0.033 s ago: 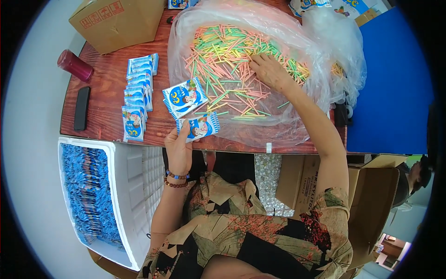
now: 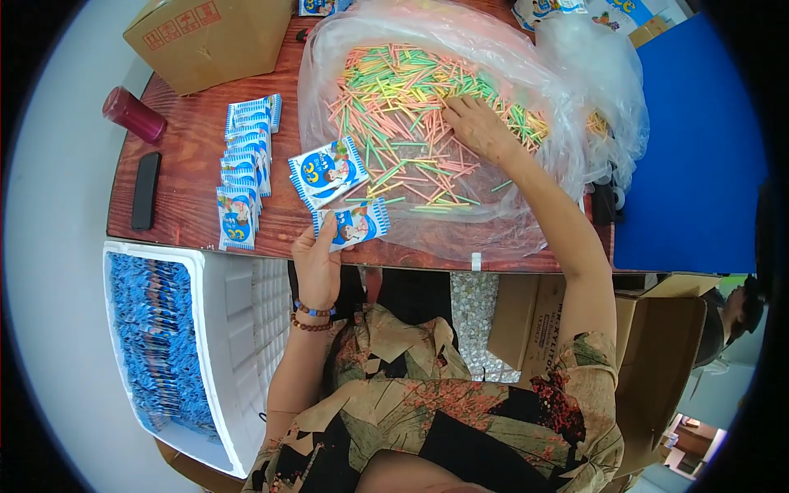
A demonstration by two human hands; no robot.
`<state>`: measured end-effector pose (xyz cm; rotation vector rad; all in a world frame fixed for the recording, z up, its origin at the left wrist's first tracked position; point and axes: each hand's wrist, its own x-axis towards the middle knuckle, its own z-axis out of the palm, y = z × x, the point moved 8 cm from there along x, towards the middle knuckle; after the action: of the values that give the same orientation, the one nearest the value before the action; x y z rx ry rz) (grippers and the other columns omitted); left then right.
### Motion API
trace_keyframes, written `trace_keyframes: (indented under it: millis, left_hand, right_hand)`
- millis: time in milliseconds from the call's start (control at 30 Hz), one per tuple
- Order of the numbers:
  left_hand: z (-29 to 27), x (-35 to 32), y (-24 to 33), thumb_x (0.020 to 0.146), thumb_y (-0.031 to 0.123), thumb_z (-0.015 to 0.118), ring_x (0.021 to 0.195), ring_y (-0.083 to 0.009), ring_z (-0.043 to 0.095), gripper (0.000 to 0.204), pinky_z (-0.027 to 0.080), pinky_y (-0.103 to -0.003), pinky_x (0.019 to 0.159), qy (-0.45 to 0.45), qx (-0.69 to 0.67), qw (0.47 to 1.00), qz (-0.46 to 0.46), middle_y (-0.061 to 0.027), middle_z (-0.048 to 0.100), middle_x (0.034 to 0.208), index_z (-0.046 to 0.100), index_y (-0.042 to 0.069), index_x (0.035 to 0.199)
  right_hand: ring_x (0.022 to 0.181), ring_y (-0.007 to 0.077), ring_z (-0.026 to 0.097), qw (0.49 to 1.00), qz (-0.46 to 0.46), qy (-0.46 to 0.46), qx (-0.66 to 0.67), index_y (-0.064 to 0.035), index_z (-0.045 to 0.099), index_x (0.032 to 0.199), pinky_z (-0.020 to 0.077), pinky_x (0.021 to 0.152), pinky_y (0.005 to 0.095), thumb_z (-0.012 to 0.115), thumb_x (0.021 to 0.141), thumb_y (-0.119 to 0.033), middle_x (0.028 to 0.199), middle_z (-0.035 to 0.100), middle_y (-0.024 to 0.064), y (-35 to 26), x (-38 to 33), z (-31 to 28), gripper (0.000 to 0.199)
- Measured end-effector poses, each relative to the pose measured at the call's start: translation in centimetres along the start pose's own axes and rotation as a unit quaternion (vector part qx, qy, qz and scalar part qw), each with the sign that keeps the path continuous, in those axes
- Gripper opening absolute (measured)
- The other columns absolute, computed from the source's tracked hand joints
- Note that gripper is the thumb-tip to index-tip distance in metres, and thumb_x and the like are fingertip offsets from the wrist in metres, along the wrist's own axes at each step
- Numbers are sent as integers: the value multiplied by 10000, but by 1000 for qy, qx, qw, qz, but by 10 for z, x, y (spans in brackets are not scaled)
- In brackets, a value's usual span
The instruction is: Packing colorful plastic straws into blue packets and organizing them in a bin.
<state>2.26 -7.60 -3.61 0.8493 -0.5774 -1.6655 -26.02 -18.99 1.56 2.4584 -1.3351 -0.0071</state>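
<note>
My left hand (image 2: 317,264) pinches a small blue-and-white printed packet (image 2: 359,224) at the table's near edge, thumb on top. Just beyond it, a few similar packets (image 2: 329,171) lie stacked, overlapping the edge of a large clear plastic bag (image 2: 320,78). The bag lies spread open, with a heap of thin pink, yellow and green sticks (image 2: 403,86) on it. My right hand (image 2: 483,133) reaches into the heap, its bent fingers close together at the sticks. Whatever lies under those fingertips is hidden.
An overlapping row of packets (image 2: 241,177) lies left of the bag. Farther left are a black phone (image 2: 145,191) and a dark red cup (image 2: 134,113). A cardboard box (image 2: 214,45) stands behind. Below, a white foam box (image 2: 200,329) holds many blue packets.
</note>
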Motion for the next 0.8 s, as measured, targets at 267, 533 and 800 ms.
trace_keyframes:
  millis: [267, 533, 800]
  left_hand:
    - [-4, 1, -1, 967, 145, 546, 901, -149, 658, 190, 517, -287, 761, -12, -14, 1000, 5, -85, 682, 1040, 641, -1, 1045]
    - [-5, 3, -3, 958, 119, 554, 965, -179, 655, 185, 530, -327, 848, -16, -28, 999, 1, -106, 670, 1072, 631, -25, 1045]
    - [0, -1, 3, 945, 93, 570, 921, -132, 655, 172, 532, -299, 825, -1, -47, 999, 8, -87, 681, 1041, 647, -19, 1052]
  right_hand:
    - [1026, 257, 528, 995, 14, 91, 41, -27, 547, 1040, 448, 875, 366, 485, 859, -96, 1097, 542, 114, 2, -4, -13, 203]
    - [944, 319, 564, 989, 71, -84, 101, 28, 530, 1073, 473, 835, 396, 530, 830, -52, 977, 542, 169, -29, -36, -4, 257]
    - [1065, 338, 532, 979, 103, -50, 171, -37, 496, 1240, 408, 954, 454, 633, 766, -178, 1187, 525, 169, -12, -53, -40, 514]
